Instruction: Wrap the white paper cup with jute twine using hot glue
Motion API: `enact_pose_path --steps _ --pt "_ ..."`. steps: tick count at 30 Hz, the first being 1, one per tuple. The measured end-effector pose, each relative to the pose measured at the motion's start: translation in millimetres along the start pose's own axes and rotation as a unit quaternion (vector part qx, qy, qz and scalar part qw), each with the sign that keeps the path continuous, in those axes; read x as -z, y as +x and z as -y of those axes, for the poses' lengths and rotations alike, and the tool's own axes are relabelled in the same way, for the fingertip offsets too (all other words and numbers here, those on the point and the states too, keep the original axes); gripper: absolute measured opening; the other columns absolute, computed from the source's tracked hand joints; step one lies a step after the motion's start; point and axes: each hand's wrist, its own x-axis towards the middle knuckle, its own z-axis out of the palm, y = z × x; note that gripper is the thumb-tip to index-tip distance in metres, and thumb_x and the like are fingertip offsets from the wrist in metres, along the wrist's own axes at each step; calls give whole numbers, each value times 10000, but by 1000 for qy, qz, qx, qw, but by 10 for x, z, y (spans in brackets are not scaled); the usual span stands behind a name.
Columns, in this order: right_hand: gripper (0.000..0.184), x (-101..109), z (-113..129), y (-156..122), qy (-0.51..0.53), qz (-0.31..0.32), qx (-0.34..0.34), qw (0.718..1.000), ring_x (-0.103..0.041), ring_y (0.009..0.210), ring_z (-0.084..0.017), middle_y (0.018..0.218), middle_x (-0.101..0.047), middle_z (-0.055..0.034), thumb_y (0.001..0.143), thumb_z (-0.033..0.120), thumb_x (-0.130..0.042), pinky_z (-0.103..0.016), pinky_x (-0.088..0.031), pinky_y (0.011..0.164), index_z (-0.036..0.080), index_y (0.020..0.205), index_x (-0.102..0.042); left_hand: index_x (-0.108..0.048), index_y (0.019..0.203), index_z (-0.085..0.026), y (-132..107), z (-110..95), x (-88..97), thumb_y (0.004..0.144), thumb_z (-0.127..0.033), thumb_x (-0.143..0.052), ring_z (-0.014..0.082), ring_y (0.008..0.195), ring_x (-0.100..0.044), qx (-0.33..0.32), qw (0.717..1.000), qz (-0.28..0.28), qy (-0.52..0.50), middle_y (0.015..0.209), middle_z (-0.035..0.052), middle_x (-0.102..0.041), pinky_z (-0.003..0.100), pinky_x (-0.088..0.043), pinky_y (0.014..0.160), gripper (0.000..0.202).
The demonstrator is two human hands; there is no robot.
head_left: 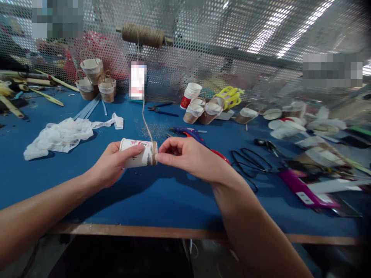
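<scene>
Head view: two bare hands above a blue tabletop [121,210] with a wooden front edge
Left hand [110,166]: closed around a white printed paper cup [142,161], thumb lying across the print
Right hand [188,156]: fingers curled, thumb and forefinger nearly together at the cup's right-hand end; whether they pinch anything cannot be told
Paper cup: held on its side between the hands, red and dark markings, brown twine band [154,153] wound around the right-hand end
Twine strand [143,116]: thin, pale brown, running from the banded end up toward a horizontal brown twine spool [142,35] at the metal mesh [203,19]
Glue gun [189,132]: blue and red, on the tabletop, partly behind the right hand
Pliers [168,113]: blue-handled, beyond the cup
Gauze heap [59,137]: white, crumpled, to the left
Baskets, left [92,69]: small, twine-covered, white-lined, handled, one stacked on the others
Cup stack [192,90]: white paper, near similar baskets and a yellow openwork object [228,97]
Right side: black cable [251,161], flat magenta item [298,188], blurred clutter
</scene>
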Motion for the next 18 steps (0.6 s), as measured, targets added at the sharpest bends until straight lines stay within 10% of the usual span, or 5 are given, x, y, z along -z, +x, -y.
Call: enact_pose_path --steps 18 --pt "157 -9 -88 91 152 17 -43 987 -491 544 -60 626 -565 20 767 295 -553 -194 -368 502 145 719 -544 -712 796 -185 -81 13 35 725 -227 -623 145 736 -624 -134 971 22 195 830 22 -720 212 -472 679 121"
